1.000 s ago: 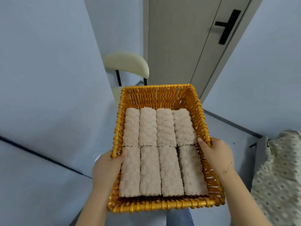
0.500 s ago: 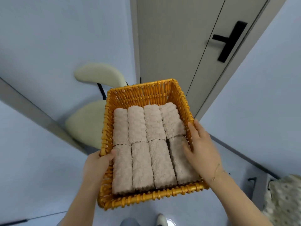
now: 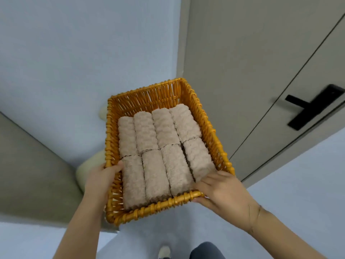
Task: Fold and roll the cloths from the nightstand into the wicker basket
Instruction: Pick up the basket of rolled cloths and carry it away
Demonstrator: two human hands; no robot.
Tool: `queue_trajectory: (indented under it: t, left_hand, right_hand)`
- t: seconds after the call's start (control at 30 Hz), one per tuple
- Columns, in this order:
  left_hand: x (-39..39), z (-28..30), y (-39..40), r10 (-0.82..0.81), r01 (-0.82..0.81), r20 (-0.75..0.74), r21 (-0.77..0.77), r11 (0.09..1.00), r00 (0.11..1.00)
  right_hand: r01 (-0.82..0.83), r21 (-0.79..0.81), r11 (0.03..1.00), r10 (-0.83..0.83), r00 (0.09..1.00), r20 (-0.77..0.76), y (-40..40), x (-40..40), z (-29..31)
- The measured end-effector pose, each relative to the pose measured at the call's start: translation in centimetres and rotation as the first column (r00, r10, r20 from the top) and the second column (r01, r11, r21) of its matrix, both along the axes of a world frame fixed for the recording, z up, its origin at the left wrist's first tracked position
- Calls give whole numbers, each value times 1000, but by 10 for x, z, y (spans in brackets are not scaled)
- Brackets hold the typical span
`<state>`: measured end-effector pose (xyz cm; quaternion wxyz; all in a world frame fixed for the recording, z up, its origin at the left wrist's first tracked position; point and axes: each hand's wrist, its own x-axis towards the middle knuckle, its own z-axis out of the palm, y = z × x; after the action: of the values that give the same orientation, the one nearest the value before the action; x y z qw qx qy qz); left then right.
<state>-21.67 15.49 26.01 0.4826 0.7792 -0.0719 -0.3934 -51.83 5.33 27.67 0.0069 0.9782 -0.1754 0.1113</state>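
Basket (image 3: 203,116) is off any surface, carried in the air by both hands; tilted, far end higher; left hand (image 3: 100,176) grips the left rim, thumb hooked over the top edge onto the near-left roll, fingers under and out of sight; right hand (image 3: 222,191) grips the near right corner, thumb side on top by the rolls, fingers curled under the rim.

Rolled cloths (image 3: 158,152): eight beige rolls, two rows of four, packed side by side and touching, lying flat on the basket floor; far strip of the basket bare; no loose cloth in view, nightstand not in view.

Step, my read: folding and rolling look finished; this is carry/placement of the filled basket; task close to done.

Next move needs: level the basket so the rolls don't slide toward the near rim; keep both grips until it sits on something; where it goes, can't tell from here.

Around: door (image 3: 242,53) with black handle (image 3: 313,107) ahead right; cream chair (image 3: 87,171) partly hidden behind the basket's left side; shoe (image 3: 164,252) on the floor below.
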Motion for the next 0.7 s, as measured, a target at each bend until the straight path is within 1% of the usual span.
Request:
queue_trajectory:
  t: [0.03,0.13,0.23,0.3,0.4,0.43,0.47,0.5,0.6,0.7]
  left_hand:
    - [-1,8,-6,19,-19,6,-11,1000,1000]
    - [12,19,-38,147,-146,50,-30,989,988]
    - [25,18,-54,285,-286,92,-11,958,954]
    - [30,10,-60,391,-393,113,-7,920,913]
    - [17,14,-64,515,-525,157,27,851,843]
    - [13,20,-67,537,-551,173,46,833,826]
    - [6,23,-68,581,-599,185,59,799,793]
    - [2,26,-68,602,-621,187,68,781,777]
    - [-6,28,-65,657,-696,259,100,711,708]
    - [4,18,-56,668,-739,332,168,652,666]
  right_hand:
    - [-15,-31,999,16,1000,25,-11,6,0]
    - [-107,-112,988,117,989,88,-73,36,0]
    - [-208,-131,969,222,969,105,-126,67,-3]
    - [-324,-122,938,337,936,101,-163,89,-7]
    - [-486,-81,870,492,863,116,-207,118,-7]
    - [-515,-68,854,520,846,121,-216,125,-8]
    - [-574,-51,817,576,808,123,-227,136,-8]
    - [-610,-48,791,611,782,125,-233,144,-10]
    - [-719,-26,694,715,685,140,-246,174,-15]
    - [-784,10,621,771,613,172,-243,203,-28]
